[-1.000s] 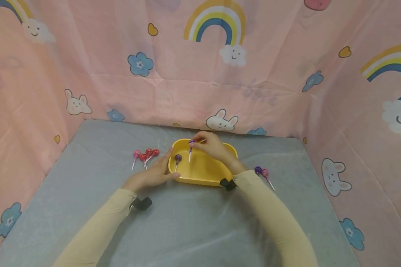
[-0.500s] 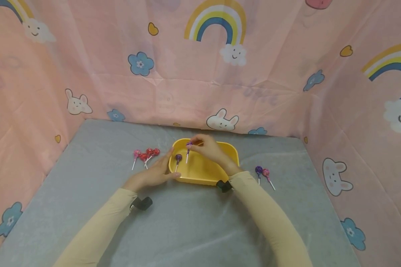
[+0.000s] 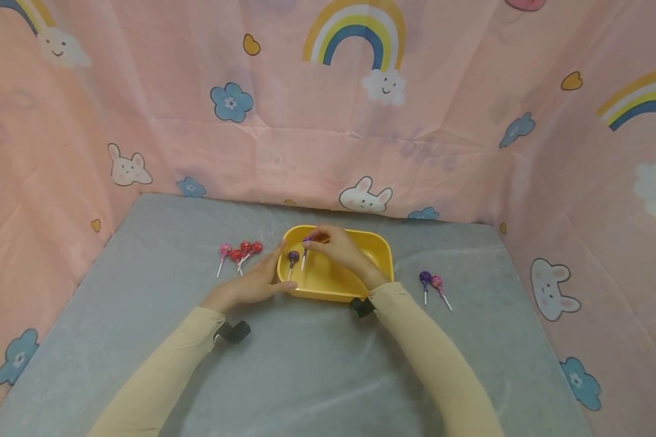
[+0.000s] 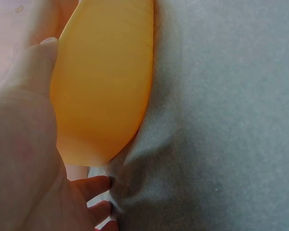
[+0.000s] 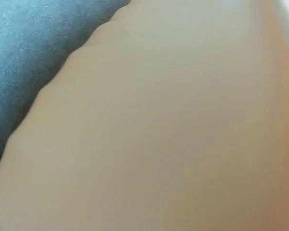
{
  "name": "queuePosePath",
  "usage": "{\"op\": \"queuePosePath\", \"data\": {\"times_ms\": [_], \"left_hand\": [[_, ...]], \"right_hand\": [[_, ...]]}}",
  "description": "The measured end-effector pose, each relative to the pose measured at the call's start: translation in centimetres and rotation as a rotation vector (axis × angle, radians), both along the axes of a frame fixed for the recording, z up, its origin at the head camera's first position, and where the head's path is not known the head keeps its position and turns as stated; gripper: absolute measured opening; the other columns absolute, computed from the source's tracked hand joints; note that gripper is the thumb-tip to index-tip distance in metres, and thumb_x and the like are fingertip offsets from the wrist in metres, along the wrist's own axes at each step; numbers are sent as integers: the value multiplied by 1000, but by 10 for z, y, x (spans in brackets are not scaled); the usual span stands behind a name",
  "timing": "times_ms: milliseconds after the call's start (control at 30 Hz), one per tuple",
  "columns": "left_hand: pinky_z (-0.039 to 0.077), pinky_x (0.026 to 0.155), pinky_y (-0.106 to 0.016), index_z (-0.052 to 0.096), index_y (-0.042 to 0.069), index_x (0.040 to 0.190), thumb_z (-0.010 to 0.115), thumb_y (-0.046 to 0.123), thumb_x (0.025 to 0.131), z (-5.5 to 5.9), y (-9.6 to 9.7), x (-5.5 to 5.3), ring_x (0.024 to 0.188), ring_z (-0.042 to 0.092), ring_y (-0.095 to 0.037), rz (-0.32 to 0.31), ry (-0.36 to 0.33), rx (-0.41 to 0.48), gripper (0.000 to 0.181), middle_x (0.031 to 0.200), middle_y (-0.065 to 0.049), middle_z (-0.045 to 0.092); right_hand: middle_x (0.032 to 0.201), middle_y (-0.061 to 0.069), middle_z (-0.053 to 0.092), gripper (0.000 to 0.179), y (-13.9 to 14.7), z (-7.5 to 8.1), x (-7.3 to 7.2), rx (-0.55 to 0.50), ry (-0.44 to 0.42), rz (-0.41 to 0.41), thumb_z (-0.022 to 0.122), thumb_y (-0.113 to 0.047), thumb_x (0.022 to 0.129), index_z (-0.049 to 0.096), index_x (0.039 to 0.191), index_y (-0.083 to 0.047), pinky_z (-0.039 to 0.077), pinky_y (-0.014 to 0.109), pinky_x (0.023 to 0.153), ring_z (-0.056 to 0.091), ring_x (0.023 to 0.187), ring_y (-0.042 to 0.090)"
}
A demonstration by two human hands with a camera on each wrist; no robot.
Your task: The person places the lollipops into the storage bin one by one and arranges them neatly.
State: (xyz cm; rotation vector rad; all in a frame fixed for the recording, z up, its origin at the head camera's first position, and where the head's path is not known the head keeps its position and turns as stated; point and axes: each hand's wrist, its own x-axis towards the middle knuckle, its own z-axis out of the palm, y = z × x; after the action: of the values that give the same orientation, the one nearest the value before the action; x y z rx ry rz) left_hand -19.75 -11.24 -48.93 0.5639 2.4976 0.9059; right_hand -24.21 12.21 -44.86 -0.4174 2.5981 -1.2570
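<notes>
In the head view, my left hand (image 3: 257,280) holds the left end of a yellow plastic tub (image 3: 336,296). Its thumb lies on the front rim and the fingers reach along the left side; the left wrist view shows the tub's wall (image 4: 106,82) close up. Over the tub, my right hand (image 3: 339,247) pinches a purple lollipop (image 3: 305,247) by its head, stick hanging down. Another purple lollipop (image 3: 293,258) lies at the tub's left end, left of the pinched one. A blurred tan surface fills most of the right wrist view, where no hand shows.
Left of the tub, several red and pink lollipops (image 3: 245,247) lie close together on the grey cloth-covered table (image 3: 306,370). A purple lollipop (image 3: 425,278) and a pink lollipop (image 3: 437,283) lie to its right. Pink patterned curtain (image 3: 295,145) borders the table.
My right hand has moved slightly left and lower over the tub with the purple lollipop, nearer the one lying there. The left hand has stayed at the tub's left end.
</notes>
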Motion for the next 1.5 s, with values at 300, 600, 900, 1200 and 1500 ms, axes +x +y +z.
{"op": "queuePosePath", "data": {"times_ms": [300,600,900,1200,1500], "left_hand": [[16,125,-57,-20,28,156,53,68,90,8,0,3,155,12,-39,-14,12,-21,107,168,-14,6],[16,125,-56,-20,29,156,53,69,89,8,1,3,155,12,-38,-17,5,-18,107,169,-11,3],[17,125,-56,-20,28,156,53,68,91,8,1,4,155,12,-38,-19,6,-18,106,169,-11,2],[16,125,-56,-21,29,156,53,68,90,10,1,5,155,11,-38,-18,-7,-22,106,169,-11,2],[16,124,-58,-22,32,155,53,69,90,11,1,6,155,10,-39,-2,-25,-27,106,169,-11,2]], "right_hand": [[106,2,70,24,-3,-13,-3,8,6,-5,68,-34,93,71,106,-15,52,38,97,62,102,20],[104,5,71,24,-7,-25,-5,-7,28,5,69,-30,93,71,106,-10,54,35,92,63,98,20],[106,5,69,24,-8,-36,-5,-12,-30,-11,69,-30,93,69,107,-11,55,35,96,62,102,21],[103,5,69,23,-9,-43,-4,-11,-34,-26,71,-29,92,70,106,-10,54,34,94,60,97,19],[97,4,68,21,-10,-46,-3,-10,-17,-48,74,-28,90,70,100,-11,54,27,83,59,88,17]]}}
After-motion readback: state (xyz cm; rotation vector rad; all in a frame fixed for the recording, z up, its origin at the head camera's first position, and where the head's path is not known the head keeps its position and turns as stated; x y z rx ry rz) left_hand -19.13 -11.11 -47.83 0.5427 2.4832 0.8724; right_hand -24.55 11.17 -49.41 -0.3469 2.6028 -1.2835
